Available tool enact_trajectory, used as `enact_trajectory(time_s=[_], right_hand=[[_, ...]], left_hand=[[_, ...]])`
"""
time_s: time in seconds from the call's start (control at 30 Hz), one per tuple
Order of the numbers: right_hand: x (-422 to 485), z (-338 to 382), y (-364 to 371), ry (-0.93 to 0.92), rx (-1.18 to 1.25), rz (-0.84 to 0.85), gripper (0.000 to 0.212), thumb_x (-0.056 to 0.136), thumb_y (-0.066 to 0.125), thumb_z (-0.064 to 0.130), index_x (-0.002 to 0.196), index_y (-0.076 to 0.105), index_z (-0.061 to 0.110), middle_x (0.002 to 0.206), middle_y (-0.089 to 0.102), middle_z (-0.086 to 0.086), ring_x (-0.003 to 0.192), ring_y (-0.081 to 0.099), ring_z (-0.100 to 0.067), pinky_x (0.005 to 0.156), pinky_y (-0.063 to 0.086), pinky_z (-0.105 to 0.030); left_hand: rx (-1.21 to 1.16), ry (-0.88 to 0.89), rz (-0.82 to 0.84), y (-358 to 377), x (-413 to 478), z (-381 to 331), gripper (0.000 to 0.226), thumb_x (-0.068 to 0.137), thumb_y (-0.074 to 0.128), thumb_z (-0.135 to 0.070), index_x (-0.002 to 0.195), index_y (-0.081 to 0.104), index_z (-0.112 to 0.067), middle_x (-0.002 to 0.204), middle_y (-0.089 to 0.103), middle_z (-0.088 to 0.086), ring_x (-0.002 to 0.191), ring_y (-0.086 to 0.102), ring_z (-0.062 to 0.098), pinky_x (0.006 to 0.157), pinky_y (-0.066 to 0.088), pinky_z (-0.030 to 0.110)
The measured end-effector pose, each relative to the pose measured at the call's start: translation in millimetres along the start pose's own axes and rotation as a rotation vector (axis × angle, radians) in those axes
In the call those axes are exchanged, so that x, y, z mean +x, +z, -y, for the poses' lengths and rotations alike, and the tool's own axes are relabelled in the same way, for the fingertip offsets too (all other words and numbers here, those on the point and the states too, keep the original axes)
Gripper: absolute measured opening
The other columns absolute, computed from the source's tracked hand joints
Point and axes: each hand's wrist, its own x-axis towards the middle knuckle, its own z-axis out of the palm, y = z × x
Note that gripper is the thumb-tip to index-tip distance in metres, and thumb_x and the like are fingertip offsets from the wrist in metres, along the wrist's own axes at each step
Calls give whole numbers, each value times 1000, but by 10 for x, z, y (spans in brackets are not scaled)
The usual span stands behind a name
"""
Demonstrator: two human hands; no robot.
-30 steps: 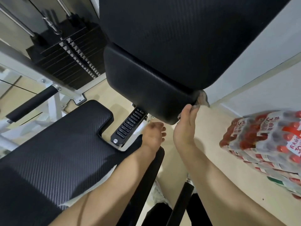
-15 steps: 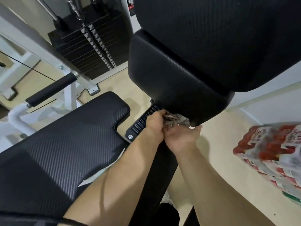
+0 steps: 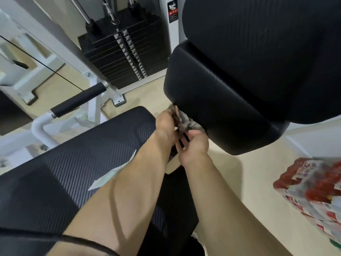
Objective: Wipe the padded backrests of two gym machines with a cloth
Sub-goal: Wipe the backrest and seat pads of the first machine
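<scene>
A black padded backrest (image 3: 239,74) fills the upper right, its thick lower edge hanging above the floor. Just under the left end of that edge, a crumpled grey patterned cloth (image 3: 186,122) is held between both hands. My left hand (image 3: 166,128) grips the cloth from the left with curled fingers. My right hand (image 3: 193,145) holds it from below and the right, thumb up against the cloth. The black textured seat pad (image 3: 83,159) lies below and to the left, under my left forearm.
A black weight stack (image 3: 125,52) with cable and white frame stands at the back. A black foam-covered handle (image 3: 79,100) on a white bar juts out at left. A shrink-wrapped pack of red-labelled bottles (image 3: 313,191) lies on the beige floor at right. A white paper scrap (image 3: 108,178) rests on the seat.
My right hand brought the cloth from the backrest's right lower corner to its left end. My left hand rose from the seat and took hold of the cloth too. The view shifted right.
</scene>
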Motion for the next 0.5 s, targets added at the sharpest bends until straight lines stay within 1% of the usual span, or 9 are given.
enact_trajectory(time_s=[0.07,0.1,0.17,0.23,0.33,0.37,0.43,0.47,0.5], right_hand=[[16,23,-45,-82,-135,-9,31,93,41,-2,104,63,17,100,67,-4,90,63,-16,101,49,-41],[49,47,-71,-114,-207,-16,34,93,41,-1,102,64,21,99,68,-2,86,63,-13,93,52,-38],[113,81,-141,-114,-296,-80,27,98,44,8,103,66,22,96,69,-1,87,64,-13,82,53,-34],[150,107,-202,-76,-325,-122,17,100,49,16,108,64,18,97,69,-4,90,66,-18,88,54,-37],[128,90,-254,-21,-423,-62,16,100,52,18,108,65,14,98,72,-2,84,67,-17,86,51,-36],[117,82,-251,-14,-434,-49,16,99,54,18,107,67,13,99,73,-3,85,67,-17,84,51,-35],[88,90,-224,-19,-427,-31,17,98,56,18,106,70,13,98,73,-4,86,68,-19,79,51,-33],[71,102,-199,-22,-424,-17,18,97,55,18,106,70,13,96,73,-4,85,68,-19,76,51,-33],[62,122,-171,-20,-417,-6,18,98,54,18,106,70,12,95,73,-4,85,67,-19,74,50,-32]], left_hand=[[45,-54,0,31,-38,169,33,103,40,-20,80,61,-10,76,67,8,67,62,21,67,50,29],[55,-46,-11,56,-50,207,33,104,39,-16,79,60,-10,73,65,8,62,61,19,61,50,28],[60,15,-16,67,-26,140,33,103,39,-6,75,55,-9,61,56,7,44,55,16,43,46,21],[60,100,-24,68,45,-47,34,101,42,-2,70,54,-9,54,54,7,40,52,19,37,44,19],[71,190,-73,74,201,-359,33,99,41,-3,71,57,-12,62,55,10,53,53,23,40,43,19],[71,208,-68,75,240,-457,31,95,39,-3,73,59,-12,66,57,12,55,54,25,43,48,22],[106,278,-28,88,332,-615,31,88,40,-7,86,71,-11,78,64,14,63,61,28,58,59,39],[140,342,4,99,341,-694,33,91,41,-9,95,74,-12,81,66,12,62,61,27,58,57,42],[184,398,43,129,272,-785,35,95,40,-8,102,75,-15,80,66,9,57,57,25,52,51,38]])
